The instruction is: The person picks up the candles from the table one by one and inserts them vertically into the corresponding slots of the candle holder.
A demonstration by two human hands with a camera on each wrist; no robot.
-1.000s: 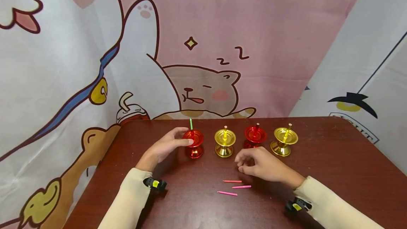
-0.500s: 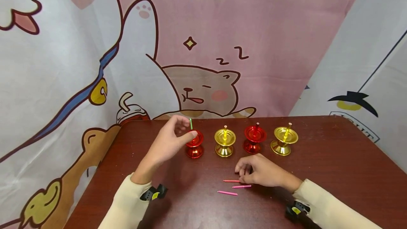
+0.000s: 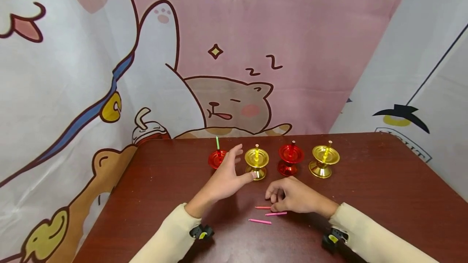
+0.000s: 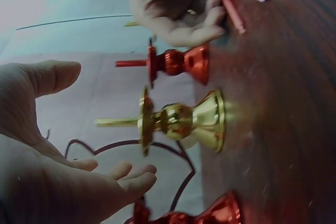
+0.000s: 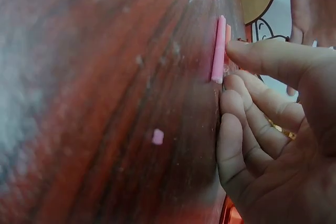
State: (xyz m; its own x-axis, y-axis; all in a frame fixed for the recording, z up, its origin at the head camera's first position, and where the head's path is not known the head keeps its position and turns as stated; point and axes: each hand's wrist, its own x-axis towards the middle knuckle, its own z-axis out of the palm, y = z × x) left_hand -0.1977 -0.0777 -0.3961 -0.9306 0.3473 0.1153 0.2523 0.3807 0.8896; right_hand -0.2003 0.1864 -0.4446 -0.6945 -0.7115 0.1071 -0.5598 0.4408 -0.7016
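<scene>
My left hand (image 3: pixel 226 175) reaches with thumb and fingers spread, in front of a gold candle holder (image 3: pixel 256 158). In the left wrist view this gold holder (image 4: pixel 181 121) stands beyond the gap between thumb and fingers. Partly behind the left hand is a red candle holder (image 3: pixel 215 160) with a thin green candle (image 3: pixel 217 143) upright in it. Low over the table, my right hand (image 3: pixel 297 196) pinches the end of an orange candle (image 3: pixel 262 207); in the right wrist view the thumb covers part of that candle (image 5: pixel 228 38). Two pink candles (image 3: pixel 260 221) lie beside it.
To the right stand another red candle holder (image 3: pixel 291 155) and another gold one (image 3: pixel 325 156), each with a narrow upright tube. A pink crumb (image 5: pixel 157 136) lies on the brown table (image 3: pixel 384 198). A cartoon-printed cloth (image 3: pixel 310 52) hangs behind the table's far edge.
My left hand has left the red holder with the green candle and moved right to the gold one. The right hand has come down to the orange candle.
</scene>
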